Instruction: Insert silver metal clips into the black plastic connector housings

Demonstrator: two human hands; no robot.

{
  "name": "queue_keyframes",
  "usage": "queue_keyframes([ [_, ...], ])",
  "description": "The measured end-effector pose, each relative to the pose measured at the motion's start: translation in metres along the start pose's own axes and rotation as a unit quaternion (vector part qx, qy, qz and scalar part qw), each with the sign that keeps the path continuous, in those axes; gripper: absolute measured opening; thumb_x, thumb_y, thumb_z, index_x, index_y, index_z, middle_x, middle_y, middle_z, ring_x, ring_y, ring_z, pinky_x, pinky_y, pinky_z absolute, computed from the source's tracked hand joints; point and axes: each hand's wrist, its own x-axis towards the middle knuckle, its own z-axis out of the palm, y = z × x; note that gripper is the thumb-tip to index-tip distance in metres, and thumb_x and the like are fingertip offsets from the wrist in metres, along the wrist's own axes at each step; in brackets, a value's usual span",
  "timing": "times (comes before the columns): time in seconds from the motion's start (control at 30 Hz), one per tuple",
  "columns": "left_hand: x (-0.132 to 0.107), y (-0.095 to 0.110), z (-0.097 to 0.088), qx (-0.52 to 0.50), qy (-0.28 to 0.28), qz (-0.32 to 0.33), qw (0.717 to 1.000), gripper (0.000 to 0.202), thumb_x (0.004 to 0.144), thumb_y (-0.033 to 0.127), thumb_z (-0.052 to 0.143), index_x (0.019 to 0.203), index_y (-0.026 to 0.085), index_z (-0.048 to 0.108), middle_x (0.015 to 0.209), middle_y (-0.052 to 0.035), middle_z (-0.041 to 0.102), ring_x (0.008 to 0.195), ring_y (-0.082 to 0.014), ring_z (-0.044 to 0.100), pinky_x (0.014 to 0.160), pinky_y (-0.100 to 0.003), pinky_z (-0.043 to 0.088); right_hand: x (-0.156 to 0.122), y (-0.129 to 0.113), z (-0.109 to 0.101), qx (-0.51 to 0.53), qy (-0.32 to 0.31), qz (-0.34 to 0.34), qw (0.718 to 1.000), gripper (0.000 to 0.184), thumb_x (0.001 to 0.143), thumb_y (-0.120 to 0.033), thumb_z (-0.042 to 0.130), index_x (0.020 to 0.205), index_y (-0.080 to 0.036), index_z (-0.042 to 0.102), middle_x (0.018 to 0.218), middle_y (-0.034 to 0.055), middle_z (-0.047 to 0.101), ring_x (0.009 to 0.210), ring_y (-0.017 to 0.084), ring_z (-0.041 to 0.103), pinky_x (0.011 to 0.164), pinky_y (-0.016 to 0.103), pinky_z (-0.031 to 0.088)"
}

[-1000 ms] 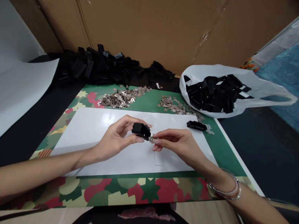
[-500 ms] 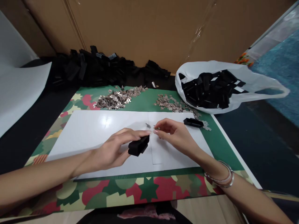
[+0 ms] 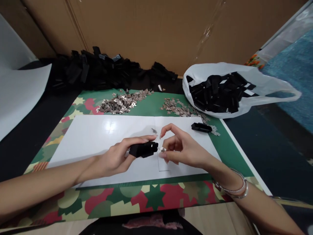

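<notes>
My left hand (image 3: 117, 156) grips a black plastic housing (image 3: 143, 149) between thumb and fingers, its end turned to the right. Close to that end, my right hand (image 3: 182, 148) pinches a small shiny metal piece (image 3: 162, 149) between thumb and a bent finger, with the index finger raised. Whether the metal piece touches the housing I cannot tell. A few small metal bits (image 3: 154, 131) lie on the white board (image 3: 97, 137) just beyond my hands. Another black housing (image 3: 201, 127) rests at the board's right edge.
Behind the board lie two heaps of small metal pieces, a left heap (image 3: 119, 103) and a right heap (image 3: 178, 107). Black parts form a pile (image 3: 93, 70) at the back left. A white plastic bag (image 3: 269, 89) holds more black parts. A cardboard wall (image 3: 146, 32) closes the back.
My left hand has turned the housing more level, its open side now showing. My right hand has shifted slightly lower, its index finger lifted, and the metal piece now shows between its fingers.
</notes>
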Motion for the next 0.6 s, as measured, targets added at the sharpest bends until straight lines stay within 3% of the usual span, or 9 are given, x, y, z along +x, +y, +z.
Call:
queue_keyframes([
  [0.37,0.005,0.002,-0.001,-0.016,-0.062,0.033,0.997,0.057,0.08,-0.006,0.04,0.128,0.023,0.031,0.133,-0.0137,0.049,0.119,-0.0236,0.051,0.088,-0.041,0.053,0.008,0.007,-0.002,0.078,-0.063,0.067,0.993,0.043,0.068,-0.013,0.07,0.092,-0.022,0.035,0.054,-0.0099,0.057,0.036,0.003,0.041,0.036,0.013,0.03],
  [0.6,-0.001,-0.003,-0.001,-0.008,-0.063,0.024,0.998,0.058,0.079,-0.005,0.045,0.128,0.022,0.031,0.127,-0.0148,0.053,0.116,-0.026,0.054,0.085,-0.043,0.054,0.015,0.017,-0.009,0.157,-0.16,0.091,0.97,0.042,0.069,-0.015,0.071,0.096,-0.019,0.04,0.054,-0.0078,0.058,0.037,0.003,0.044,0.038,0.014,0.034],
])
